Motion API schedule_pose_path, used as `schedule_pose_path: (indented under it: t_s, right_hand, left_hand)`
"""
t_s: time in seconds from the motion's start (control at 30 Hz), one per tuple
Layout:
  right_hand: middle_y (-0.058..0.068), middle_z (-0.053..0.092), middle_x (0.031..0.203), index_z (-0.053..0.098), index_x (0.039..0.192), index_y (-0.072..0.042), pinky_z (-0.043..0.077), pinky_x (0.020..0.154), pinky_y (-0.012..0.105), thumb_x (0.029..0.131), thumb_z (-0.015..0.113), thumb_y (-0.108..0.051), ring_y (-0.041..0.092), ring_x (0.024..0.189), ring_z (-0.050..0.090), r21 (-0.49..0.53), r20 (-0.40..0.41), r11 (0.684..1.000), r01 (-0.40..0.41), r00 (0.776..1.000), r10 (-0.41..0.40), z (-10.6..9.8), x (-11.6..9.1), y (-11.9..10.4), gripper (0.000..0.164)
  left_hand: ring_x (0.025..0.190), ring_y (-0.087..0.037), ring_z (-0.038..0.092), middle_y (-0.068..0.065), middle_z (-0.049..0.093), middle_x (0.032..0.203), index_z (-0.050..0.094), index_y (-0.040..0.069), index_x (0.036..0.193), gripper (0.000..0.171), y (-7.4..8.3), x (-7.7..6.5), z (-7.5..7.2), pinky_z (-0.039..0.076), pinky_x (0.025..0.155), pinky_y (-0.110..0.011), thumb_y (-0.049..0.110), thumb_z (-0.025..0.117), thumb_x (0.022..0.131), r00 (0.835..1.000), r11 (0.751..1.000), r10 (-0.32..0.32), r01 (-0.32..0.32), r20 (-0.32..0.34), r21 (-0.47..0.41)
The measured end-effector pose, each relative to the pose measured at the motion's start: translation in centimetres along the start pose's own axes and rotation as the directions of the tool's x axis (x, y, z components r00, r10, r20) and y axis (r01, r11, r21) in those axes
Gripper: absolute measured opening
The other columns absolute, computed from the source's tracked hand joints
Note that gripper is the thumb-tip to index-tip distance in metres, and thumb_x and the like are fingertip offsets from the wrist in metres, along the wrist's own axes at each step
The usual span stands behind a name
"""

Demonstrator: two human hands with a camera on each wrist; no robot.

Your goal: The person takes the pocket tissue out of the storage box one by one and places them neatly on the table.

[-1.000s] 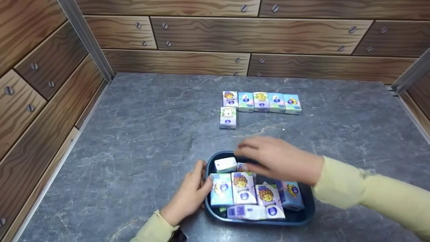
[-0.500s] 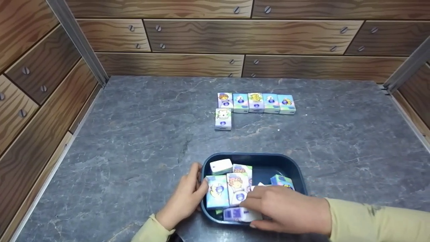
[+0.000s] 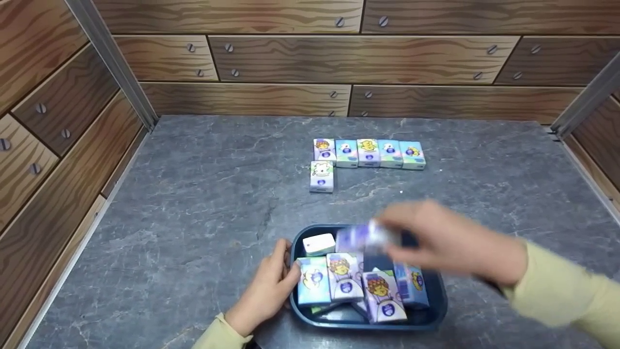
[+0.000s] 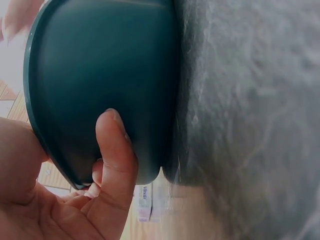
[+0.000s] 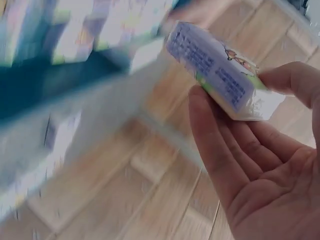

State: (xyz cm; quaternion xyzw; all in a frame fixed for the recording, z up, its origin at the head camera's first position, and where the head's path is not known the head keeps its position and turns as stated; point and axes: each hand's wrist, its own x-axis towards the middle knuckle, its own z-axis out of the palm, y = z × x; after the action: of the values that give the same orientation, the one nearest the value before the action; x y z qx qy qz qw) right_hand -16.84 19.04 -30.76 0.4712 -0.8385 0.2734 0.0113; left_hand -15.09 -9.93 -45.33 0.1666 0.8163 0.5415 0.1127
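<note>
My left hand grips the left rim of a dark blue plastic tub, fingers along the outer wall and thumb at the rim. In the tub lie several small tissue packs, among them a blue one and two with a curly-haired cartoon figure. Over the tub's back part, my right hand holds a tissue pack between thumb and fingers, blurred in the head view. The right wrist view shows its purple printed side and white end.
Further back on the grey marbled table, several tissue packs stand in a row. One more pack lies in front of the row's left end. Wood-patterned panels wall the table at the back and sides.
My right hand reached down into the tub's front, took the white-and-purple tissue pack lying there, and lifted it toward the back. My left hand stays at the tub's rim.
</note>
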Motion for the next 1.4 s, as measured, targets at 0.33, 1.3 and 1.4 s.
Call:
schedule_pose_path:
  t_s: [0.33,1.3,1.4]
  right_hand:
    - [0.003,0.06,0.085,0.063,0.097,-0.006,0.05,0.06,0.035,0.08,0.068,-0.013,0.015,0.069,0.056,-0.485,0.009,0.853,-0.192,0.974,0.225,0.2,3.0,10.3,0.019]
    - [0.006,0.057,0.093,0.064,0.098,-0.008,0.051,0.068,0.035,0.083,0.075,-0.015,0.018,0.079,0.056,-0.464,0.178,0.873,-0.153,0.949,0.261,6.1,7.4,16.1,0.02]
    - [0.007,0.057,0.093,0.063,0.101,-0.007,0.051,0.071,0.037,0.084,0.074,-0.013,0.02,0.08,0.057,-0.458,0.168,0.874,-0.161,0.95,0.263,6.2,8.1,16.5,0.021]
  left_hand:
    - [0.04,-0.016,0.051,-0.005,0.055,0.07,0.042,0.01,0.115,0.018,0.1,0.3,-0.2,0.048,0.035,-0.035,0.015,0.046,0.098,1.0,0.999,-0.019,0.019,0.01,-0.03]
    - [0.04,-0.018,0.051,-0.004,0.055,0.069,0.043,0.011,0.113,0.017,-0.2,0.3,-0.2,0.048,0.035,-0.036,0.019,0.047,0.099,0.999,0.998,-0.031,0.031,0.017,-0.045]
    - [0.04,-0.019,0.051,-0.004,0.055,0.069,0.043,0.011,0.113,0.017,-0.1,0.3,-0.2,0.048,0.035,-0.036,0.019,0.047,0.099,0.999,0.999,-0.034,0.035,0.015,-0.042]
